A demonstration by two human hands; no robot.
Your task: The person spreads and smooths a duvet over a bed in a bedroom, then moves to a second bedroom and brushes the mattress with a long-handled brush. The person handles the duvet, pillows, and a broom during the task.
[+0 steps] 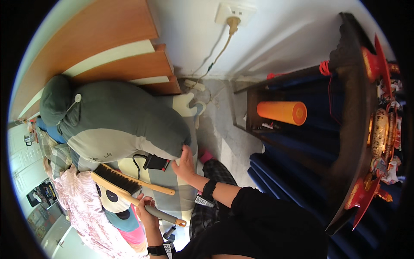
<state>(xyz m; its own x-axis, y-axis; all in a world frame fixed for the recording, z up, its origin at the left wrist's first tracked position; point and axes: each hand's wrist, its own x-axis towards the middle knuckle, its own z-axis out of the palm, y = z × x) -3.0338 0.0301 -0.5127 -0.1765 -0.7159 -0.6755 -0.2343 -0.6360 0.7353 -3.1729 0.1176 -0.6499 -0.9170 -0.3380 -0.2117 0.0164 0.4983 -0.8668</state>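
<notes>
My left hand [147, 212] grips the grey-sleeved handle of a wooden bed brush [129, 196]. Right behind it lies a second light wooden brush handle [158, 187]. Black bristles [116, 181] show between the two pieces of wood; which brush they belong to I cannot tell. With thumb and fingers apart, my right hand [186, 166] touches the tapered end of a large grey plush toy [126, 106]. This toy has a pale belly and rests against the headboard. A black device with red edges and a cable [156, 162] is beside my right hand on the checked bedding [184, 186].
The slatted wooden headboard [119, 64] stands behind the plush toy. A plug [233, 24] is in the wall socket, its cord running to a power strip [194, 85]. To the right, a dark table [346, 97] holds an orange cylinder [281, 112] on its shelf. A panda-patterned item [113, 200] lies left.
</notes>
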